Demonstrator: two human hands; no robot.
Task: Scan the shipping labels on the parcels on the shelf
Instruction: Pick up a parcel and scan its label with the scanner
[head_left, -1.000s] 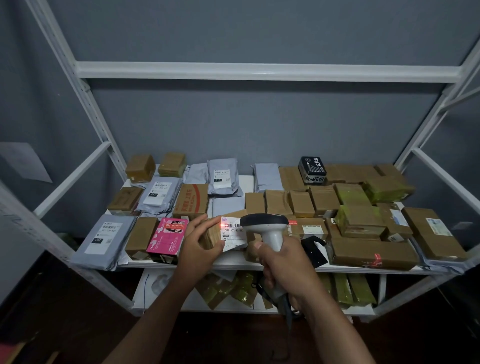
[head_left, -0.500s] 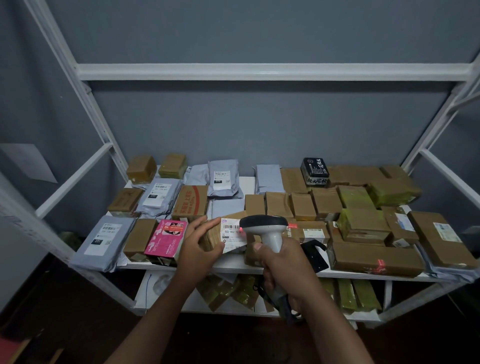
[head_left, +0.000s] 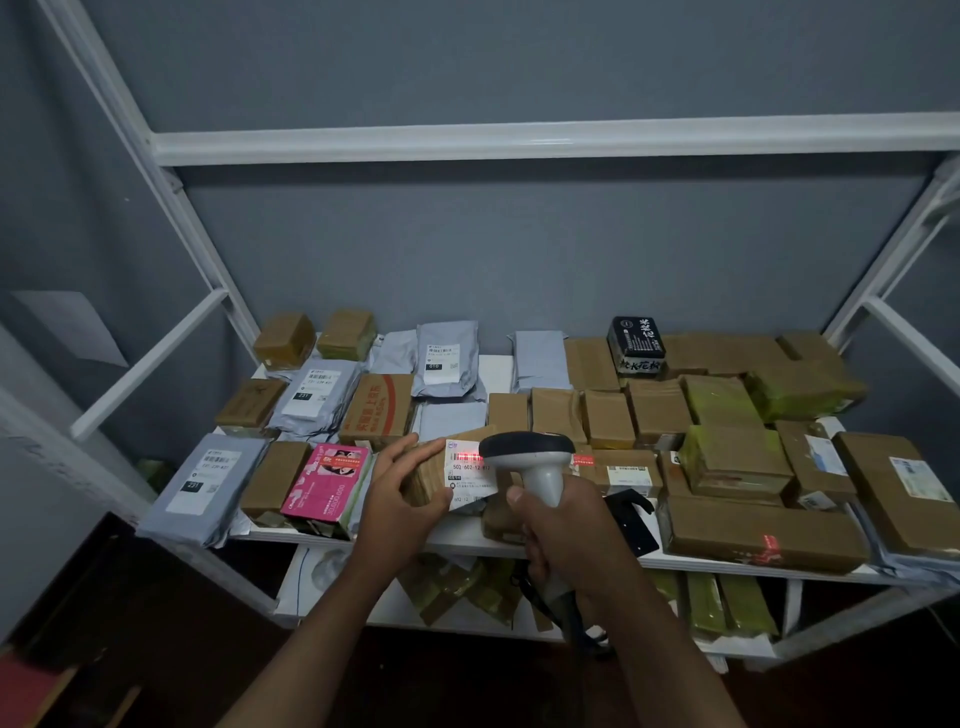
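Gripping the tilted brown parcel (head_left: 427, 475) with curled fingers, the left hand (head_left: 397, 501) faces the scanner (head_left: 535, 465), its handle wrapped in the right hand (head_left: 563, 525).

I am standing in a parcel storeroom: a white metal rack (head_left: 545, 141) against a grey wall (head_left: 519, 249) is holding many labelled boxes (head_left: 763, 530) and mailer bags (head_left: 447, 358).

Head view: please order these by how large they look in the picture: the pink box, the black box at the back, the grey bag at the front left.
Largest to smallest:
1. grey bag
2. pink box
3. black box

The black box stands farther from the camera, so its true size against the pink box is unsure.
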